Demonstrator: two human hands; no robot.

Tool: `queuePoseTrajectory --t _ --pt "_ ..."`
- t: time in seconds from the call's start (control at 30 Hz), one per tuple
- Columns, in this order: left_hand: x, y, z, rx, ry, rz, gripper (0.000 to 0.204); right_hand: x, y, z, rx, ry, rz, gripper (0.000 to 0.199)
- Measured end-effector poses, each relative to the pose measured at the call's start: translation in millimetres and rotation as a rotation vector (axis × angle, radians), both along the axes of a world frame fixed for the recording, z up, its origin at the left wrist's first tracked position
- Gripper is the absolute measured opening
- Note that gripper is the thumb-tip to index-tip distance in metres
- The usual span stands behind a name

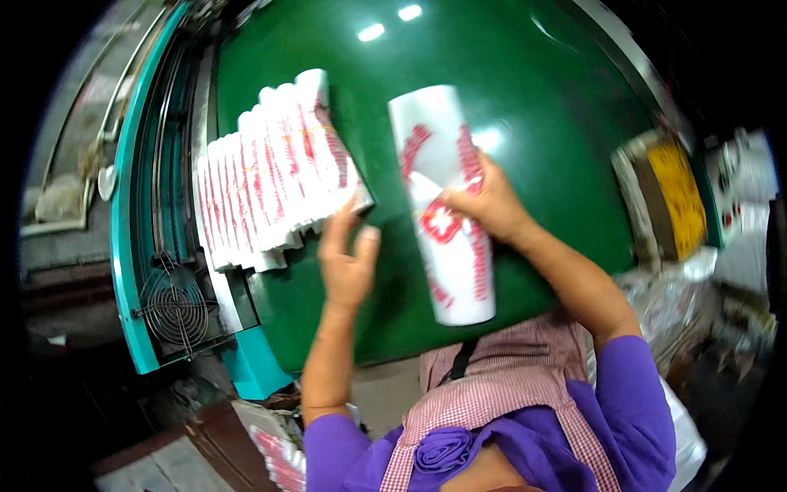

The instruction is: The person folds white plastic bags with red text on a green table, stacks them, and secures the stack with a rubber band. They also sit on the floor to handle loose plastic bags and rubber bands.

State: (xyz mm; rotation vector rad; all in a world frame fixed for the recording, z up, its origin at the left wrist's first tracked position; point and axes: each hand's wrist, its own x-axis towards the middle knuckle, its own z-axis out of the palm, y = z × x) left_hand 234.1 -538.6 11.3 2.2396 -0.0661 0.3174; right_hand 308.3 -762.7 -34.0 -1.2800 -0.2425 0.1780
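Note:
A flat, folded bundle of white plastic bags (447,287) with red print lies lengthwise in front of me on the green table. My right hand (492,205) grips its right side, thumb on top and fingers around the edge. To the left, several similar folded bundles (270,164) form a tight slanting row, with thin yellowish bands around some of them. My left hand (348,258) is at the near right end of that row, thumb and fingers apart, holding nothing. Whether its fingertips touch the last bundle, I cannot tell.
The green tabletop (525,74) reflects lamps. Along its left runs a teal machine frame (127,205) with a round wire fan guard (176,303). A yellow and brown block (676,197) stands at the right edge. Clear plastic (664,295) is heaped beside my right arm.

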Motion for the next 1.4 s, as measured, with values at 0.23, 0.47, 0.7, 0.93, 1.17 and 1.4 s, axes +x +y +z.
queuePoseTrajectory --t 0.23,0.47,0.7,0.93,1.17,1.4 --pt "96 291 38 0.53 -0.092 0.81 0.057 160 97 21 -0.654 -0.241 0.074 0.085" --pt "140 342 61 0.488 0.314 0.773 0.078 176 224 74 -1.073 -0.298 0.158 0.126" --pt "120 308 77 0.274 0.339 0.513 0.055 195 211 88 -0.846 -0.318 0.272 0.121" --pt "58 308 76 0.03 0.854 0.329 0.1 128 146 100 -0.903 0.126 0.167 0.127" --pt "47 280 48 -0.044 0.754 0.161 0.1 71 155 82 -1.088 0.174 0.164 0.13" --pt "58 276 43 -0.394 0.643 0.223 0.095 83 138 80 -0.525 0.373 0.191 0.123"
